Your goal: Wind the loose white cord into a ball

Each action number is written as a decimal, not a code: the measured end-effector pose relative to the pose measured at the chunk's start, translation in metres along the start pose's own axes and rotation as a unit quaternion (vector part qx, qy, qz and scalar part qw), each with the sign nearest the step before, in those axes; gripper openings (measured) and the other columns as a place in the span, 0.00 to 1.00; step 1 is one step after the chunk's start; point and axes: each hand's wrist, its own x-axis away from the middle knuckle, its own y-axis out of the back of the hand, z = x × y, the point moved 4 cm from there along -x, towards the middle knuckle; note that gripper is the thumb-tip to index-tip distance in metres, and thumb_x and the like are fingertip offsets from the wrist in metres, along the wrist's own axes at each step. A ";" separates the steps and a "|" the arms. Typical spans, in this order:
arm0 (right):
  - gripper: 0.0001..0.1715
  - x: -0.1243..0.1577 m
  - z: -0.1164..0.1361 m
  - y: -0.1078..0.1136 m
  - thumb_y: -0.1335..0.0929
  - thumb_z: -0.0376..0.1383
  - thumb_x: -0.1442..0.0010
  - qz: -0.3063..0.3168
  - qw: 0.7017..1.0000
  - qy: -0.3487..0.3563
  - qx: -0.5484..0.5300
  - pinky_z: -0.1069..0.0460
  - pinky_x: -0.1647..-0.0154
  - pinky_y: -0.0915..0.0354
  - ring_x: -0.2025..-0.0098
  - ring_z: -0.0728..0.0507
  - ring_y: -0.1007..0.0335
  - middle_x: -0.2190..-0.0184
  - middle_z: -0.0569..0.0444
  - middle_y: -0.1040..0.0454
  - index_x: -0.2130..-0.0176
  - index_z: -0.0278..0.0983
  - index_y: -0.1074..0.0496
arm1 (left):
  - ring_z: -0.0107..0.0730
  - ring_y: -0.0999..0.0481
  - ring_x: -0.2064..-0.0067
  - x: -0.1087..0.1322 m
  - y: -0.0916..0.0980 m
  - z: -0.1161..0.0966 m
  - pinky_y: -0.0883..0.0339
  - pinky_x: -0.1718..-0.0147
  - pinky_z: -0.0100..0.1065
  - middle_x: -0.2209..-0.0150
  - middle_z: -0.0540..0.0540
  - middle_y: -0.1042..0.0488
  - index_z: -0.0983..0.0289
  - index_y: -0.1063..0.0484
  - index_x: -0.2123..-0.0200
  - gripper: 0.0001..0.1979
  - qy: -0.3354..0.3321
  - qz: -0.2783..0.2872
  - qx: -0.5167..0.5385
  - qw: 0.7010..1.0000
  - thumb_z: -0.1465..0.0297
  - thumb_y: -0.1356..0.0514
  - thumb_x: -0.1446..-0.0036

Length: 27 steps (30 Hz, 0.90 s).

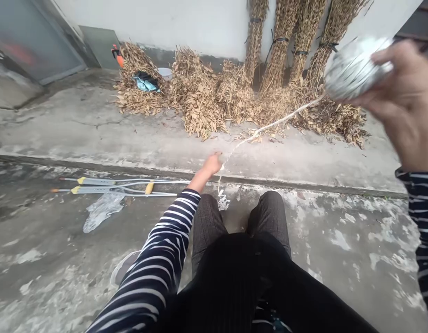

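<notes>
At the upper right, my right hand is wrapped round a ball of whitish plastic twine, held up and slightly blurred. A strand of twine slants from the ball down to the left. My left hand is in front of my knees, closed on the strand near its lower end; the exact finger grip is small and blurred. Below that hand the loose tail of the strand hangs in a crinkled bunch between my knees.
Dry plant stalks lie heaped along the wall, and several tied bundles lean upright behind them. An orange spray bottle and blue cloth are among the heaps. Left on the ground are crutches and a clear plastic bag. A low concrete step edge crosses ahead.
</notes>
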 end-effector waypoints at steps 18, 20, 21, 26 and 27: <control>0.23 0.058 -0.112 -0.084 0.22 0.39 0.50 0.207 0.960 -0.174 -0.066 0.27 0.42 0.24 0.38 0.28 0.29 0.46 0.46 0.23 0.54 0.42 0.25 | 0.20 0.28 0.80 0.063 -0.097 -0.093 0.40 0.82 0.23 0.77 0.48 0.24 0.67 0.23 0.60 0.07 -0.108 0.082 0.261 0.956 0.69 0.33 0.35; 0.26 0.062 -0.114 -0.081 0.22 0.41 0.49 0.213 0.958 -0.176 -0.080 0.28 0.42 0.23 0.37 0.28 0.29 0.45 0.47 0.23 0.51 0.43 0.26 | 0.24 0.23 0.74 0.057 -0.091 -0.088 0.36 0.80 0.23 0.74 0.51 0.22 0.68 0.23 0.64 0.06 -0.117 0.075 0.253 0.958 0.71 0.35 0.34; 0.27 0.064 -0.115 -0.082 0.23 0.42 0.49 0.215 0.957 -0.177 -0.087 0.29 0.42 0.23 0.36 0.28 0.29 0.45 0.48 0.23 0.50 0.43 0.26 | 0.25 0.21 0.69 0.055 -0.089 -0.086 0.33 0.77 0.23 0.71 0.52 0.21 0.68 0.23 0.66 0.07 -0.116 0.072 0.258 0.956 0.71 0.36 0.34; 0.30 0.072 -0.112 -0.086 0.23 0.44 0.51 0.214 0.954 -0.178 -0.108 0.30 0.40 0.24 0.33 0.28 0.32 0.43 0.50 0.23 0.49 0.43 0.26 | 0.29 0.17 0.63 0.059 -0.088 -0.086 0.23 0.64 0.28 0.67 0.57 0.19 0.69 0.26 0.68 0.13 -0.047 0.209 0.325 0.921 0.66 0.34 0.34; 0.30 0.072 -0.111 -0.087 0.23 0.44 0.51 0.214 0.955 -0.173 -0.108 0.30 0.40 0.24 0.33 0.28 0.33 0.43 0.51 0.23 0.49 0.44 0.26 | 0.28 0.18 0.67 0.063 -0.089 -0.086 0.24 0.68 0.27 0.69 0.56 0.20 0.68 0.27 0.67 0.14 -0.029 0.252 0.334 0.908 0.64 0.33 0.34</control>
